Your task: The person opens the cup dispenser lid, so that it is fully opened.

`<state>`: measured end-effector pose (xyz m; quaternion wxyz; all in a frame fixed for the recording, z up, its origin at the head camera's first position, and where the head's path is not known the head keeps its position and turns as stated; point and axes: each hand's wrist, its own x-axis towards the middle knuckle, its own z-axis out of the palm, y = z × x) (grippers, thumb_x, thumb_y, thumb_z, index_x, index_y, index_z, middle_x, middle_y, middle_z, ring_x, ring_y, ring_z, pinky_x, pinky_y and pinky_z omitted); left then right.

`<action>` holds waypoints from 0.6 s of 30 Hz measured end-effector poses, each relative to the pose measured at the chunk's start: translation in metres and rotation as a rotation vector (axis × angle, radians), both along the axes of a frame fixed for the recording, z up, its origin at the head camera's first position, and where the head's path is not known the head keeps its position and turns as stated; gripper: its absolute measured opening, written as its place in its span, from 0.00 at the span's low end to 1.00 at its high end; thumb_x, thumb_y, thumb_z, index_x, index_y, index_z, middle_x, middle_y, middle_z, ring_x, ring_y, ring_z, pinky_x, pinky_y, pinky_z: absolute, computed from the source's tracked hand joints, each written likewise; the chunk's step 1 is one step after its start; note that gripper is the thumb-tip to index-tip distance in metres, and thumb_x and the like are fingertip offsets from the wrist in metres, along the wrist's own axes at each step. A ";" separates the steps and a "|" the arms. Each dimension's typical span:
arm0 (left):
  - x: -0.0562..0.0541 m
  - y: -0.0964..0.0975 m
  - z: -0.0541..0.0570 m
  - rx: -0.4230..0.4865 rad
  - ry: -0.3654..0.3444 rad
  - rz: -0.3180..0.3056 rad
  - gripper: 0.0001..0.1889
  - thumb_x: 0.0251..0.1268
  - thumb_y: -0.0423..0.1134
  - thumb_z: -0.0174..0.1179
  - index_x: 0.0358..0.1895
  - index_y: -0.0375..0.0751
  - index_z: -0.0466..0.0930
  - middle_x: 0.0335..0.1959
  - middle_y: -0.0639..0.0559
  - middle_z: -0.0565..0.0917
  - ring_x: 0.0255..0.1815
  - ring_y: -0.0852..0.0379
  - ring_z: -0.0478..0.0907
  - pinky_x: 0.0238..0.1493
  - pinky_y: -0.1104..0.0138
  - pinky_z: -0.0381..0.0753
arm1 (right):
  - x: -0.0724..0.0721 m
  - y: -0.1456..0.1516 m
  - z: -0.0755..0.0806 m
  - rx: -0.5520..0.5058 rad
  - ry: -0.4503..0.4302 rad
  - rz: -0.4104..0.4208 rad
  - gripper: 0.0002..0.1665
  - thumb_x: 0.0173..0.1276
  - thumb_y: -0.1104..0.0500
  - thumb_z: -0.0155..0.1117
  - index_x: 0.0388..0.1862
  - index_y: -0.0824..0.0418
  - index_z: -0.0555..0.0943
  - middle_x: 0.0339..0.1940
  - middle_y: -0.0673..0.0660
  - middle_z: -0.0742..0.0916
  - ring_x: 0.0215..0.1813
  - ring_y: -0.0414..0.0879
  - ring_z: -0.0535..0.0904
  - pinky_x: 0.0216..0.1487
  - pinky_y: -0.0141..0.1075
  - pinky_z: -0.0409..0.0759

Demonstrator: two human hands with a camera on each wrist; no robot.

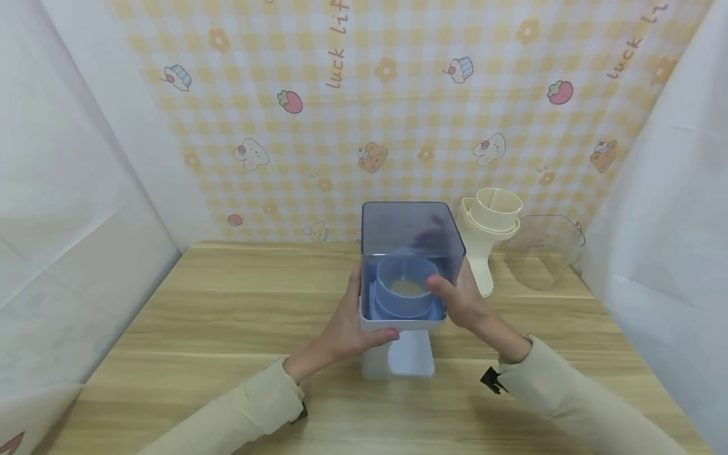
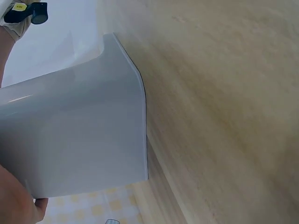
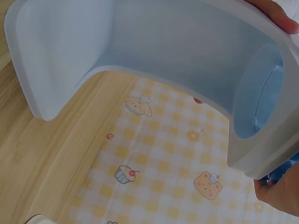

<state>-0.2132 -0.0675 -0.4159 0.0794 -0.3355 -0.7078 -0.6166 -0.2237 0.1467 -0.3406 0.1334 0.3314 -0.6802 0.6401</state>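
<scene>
A white dispenser stand [image 1: 412,354] stands at mid-table, its curved column and flat foot also showing in both wrist views. On top sits a see-through blue square bin [image 1: 412,230] with a round collar [image 1: 405,294] inside it. My left hand [image 1: 344,325] grips the left side of the stand's head, thumb along the lower front edge. From the right, my right hand [image 1: 463,300] holds the bin and head, its thumb pressed on the bin's front wall. Most fingers of both hands are hidden behind the dispenser. A round opening [image 3: 259,93] shows under the head.
Behind my right hand stands a cream dispenser stand [image 1: 483,246] with a round collar on top. Beside it, a clear see-through container [image 1: 537,262] is near the table's back right corner. A checked cloth [image 1: 318,126] hangs behind the wooden table [image 1: 227,316], with white sheets at both sides.
</scene>
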 end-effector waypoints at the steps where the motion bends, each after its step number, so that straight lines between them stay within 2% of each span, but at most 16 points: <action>1: 0.000 0.000 0.000 -0.002 0.005 0.006 0.63 0.46 0.68 0.72 0.80 0.58 0.39 0.71 0.55 0.67 0.66 0.51 0.70 0.68 0.58 0.71 | 0.000 -0.001 -0.001 -0.011 0.002 -0.009 0.53 0.57 0.22 0.62 0.64 0.62 0.70 0.52 0.50 0.81 0.52 0.43 0.76 0.56 0.30 0.73; 9: 0.000 0.000 -0.002 -0.007 0.017 0.028 0.61 0.45 0.71 0.71 0.79 0.57 0.43 0.70 0.56 0.69 0.65 0.51 0.71 0.65 0.56 0.73 | 0.002 -0.004 -0.005 -0.042 0.001 -0.041 0.51 0.57 0.21 0.61 0.63 0.59 0.72 0.50 0.51 0.82 0.50 0.44 0.77 0.54 0.31 0.74; 18: -0.001 0.000 -0.001 0.014 0.002 0.019 0.62 0.44 0.69 0.72 0.79 0.56 0.44 0.69 0.56 0.69 0.65 0.51 0.71 0.66 0.57 0.73 | 0.001 -0.004 -0.001 -0.019 -0.002 -0.053 0.52 0.58 0.22 0.59 0.65 0.61 0.70 0.50 0.55 0.81 0.50 0.46 0.77 0.54 0.31 0.75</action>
